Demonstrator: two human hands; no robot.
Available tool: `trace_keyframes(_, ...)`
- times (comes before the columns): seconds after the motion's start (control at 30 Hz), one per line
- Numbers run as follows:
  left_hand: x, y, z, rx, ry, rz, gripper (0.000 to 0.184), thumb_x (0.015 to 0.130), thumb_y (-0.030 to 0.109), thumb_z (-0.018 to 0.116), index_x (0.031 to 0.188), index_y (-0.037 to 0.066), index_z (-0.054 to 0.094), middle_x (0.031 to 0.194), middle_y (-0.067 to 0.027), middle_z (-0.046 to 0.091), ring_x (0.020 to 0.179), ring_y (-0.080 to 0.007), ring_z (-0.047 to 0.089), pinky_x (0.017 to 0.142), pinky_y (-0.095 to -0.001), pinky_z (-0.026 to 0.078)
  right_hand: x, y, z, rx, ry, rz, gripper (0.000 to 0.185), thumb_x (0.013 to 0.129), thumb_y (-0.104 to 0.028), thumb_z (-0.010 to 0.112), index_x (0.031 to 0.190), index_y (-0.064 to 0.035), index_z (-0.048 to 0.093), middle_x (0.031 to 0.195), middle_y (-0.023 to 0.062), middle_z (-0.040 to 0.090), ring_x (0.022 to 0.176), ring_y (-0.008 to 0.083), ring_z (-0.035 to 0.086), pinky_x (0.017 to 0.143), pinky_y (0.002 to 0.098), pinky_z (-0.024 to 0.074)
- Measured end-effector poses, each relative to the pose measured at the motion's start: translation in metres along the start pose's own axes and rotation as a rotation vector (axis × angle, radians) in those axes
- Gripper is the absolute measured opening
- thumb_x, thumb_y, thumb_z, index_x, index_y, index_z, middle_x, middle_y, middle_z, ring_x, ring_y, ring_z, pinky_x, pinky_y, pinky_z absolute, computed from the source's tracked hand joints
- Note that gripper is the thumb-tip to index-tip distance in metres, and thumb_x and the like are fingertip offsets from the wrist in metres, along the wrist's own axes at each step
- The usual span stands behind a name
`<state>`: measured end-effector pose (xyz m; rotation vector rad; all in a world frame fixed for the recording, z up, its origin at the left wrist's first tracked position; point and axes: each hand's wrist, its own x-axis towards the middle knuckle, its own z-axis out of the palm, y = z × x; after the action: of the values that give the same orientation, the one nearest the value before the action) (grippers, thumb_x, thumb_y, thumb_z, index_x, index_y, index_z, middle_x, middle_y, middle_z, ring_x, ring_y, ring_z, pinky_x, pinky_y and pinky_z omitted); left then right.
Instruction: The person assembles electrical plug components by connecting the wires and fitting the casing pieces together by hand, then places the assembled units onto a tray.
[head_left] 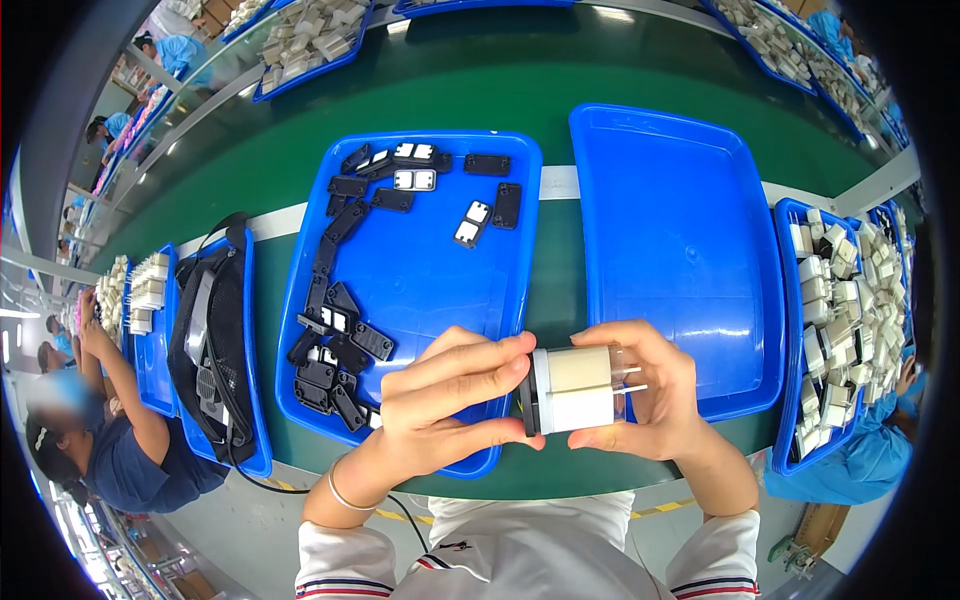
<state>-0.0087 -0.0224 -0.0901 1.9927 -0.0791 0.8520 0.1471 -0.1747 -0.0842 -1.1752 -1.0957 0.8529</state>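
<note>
In front of my body, both hands hold a pair of blocky plastic housings, one cream and one white. A black cover sits across their left end, and thin metal pins stick out on the right by a clear plastic part. My left hand presses on the black cover with fingers and thumb. From the other side, my right hand grips the housings, its thumb below and fingers above. Left of them, a blue tray holds several black covers, some with white pads.
To the right stands another blue tray. Beyond it, a blue tray is heaped with white housings. A black bag lies in a tray at left, near a co-worker. Behind runs a green conveyor surface.
</note>
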Motion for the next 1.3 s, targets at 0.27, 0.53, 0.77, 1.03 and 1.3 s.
trace_keyframes(0.27, 0.002, -0.001, -0.001, 0.027, -0.047, 0.008, 0.055, 0.059, 0.015, 0.078, 0.106, -0.007, 0.061, 0.109, -0.0220, 0.059, 0.080, -0.0259, 0.058, 0.065, -0.0313, 0.047, 0.000, -0.004, 0.000, -0.115, 0.017, -0.020, 0.061, 0.063, -0.006, 0.080, 0.114, 0.0006, 0.048, 0.091, 0.0105, 0.066, 0.074, 0.0108, 0.062, 0.056, 0.0194, 0.0439)
trace_keyframes(0.53, 0.002, 0.003, 0.000, 0.022, -0.081, 0.006, 0.059, 0.058, 0.013, 0.078, 0.111, -0.006, 0.059, 0.115, -0.0207, 0.057, 0.083, -0.0271, 0.056, 0.069, -0.0331, 0.048, 0.000, -0.006, -0.010, -0.140, -0.017, 0.050, 0.062, 0.059, -0.009, 0.083, 0.112, 0.0002, 0.050, 0.084, 0.0061, 0.067, 0.069, 0.0070, 0.061, 0.045, 0.0181, 0.0339)
trace_keyframes(0.77, -0.005, 0.000, 0.005, -0.087, -0.049, -0.031, 0.067, 0.057, 0.015, 0.078, 0.117, -0.002, 0.055, 0.119, -0.0204, 0.055, 0.081, -0.0257, 0.056, 0.071, -0.0336, 0.046, -0.004, -0.016, 0.005, -0.190, 0.070, -0.028, 0.055, 0.062, -0.005, 0.079, 0.108, 0.0030, 0.051, 0.088, 0.0143, 0.066, 0.082, 0.0187, 0.065, 0.070, 0.0276, 0.0517)
trace_keyframes(1.03, -0.005, 0.001, 0.007, -0.033, -0.066, -0.070, 0.066, 0.058, 0.016, 0.078, 0.117, -0.002, 0.055, 0.119, -0.0198, 0.055, 0.084, -0.0270, 0.057, 0.073, -0.0341, 0.047, -0.003, -0.015, 0.003, -0.212, 0.077, -0.002, 0.053, 0.063, -0.006, 0.079, 0.107, 0.0026, 0.051, 0.085, 0.0122, 0.066, 0.076, 0.0151, 0.065, 0.061, 0.0223, 0.0498)
trace_keyframes(1.3, 0.002, 0.007, 0.002, -0.039, -0.057, -0.041, 0.063, 0.057, 0.017, 0.080, 0.112, -0.004, 0.059, 0.118, -0.0211, 0.055, 0.084, -0.0259, 0.057, 0.073, -0.0328, 0.048, -0.004, -0.014, -0.005, 0.064, 0.012, 0.160, 0.063, 0.065, -0.006, 0.079, 0.119, -0.0015, 0.047, 0.099, 0.0074, 0.063, 0.080, 0.0097, 0.061, 0.045, 0.0168, 0.0335)
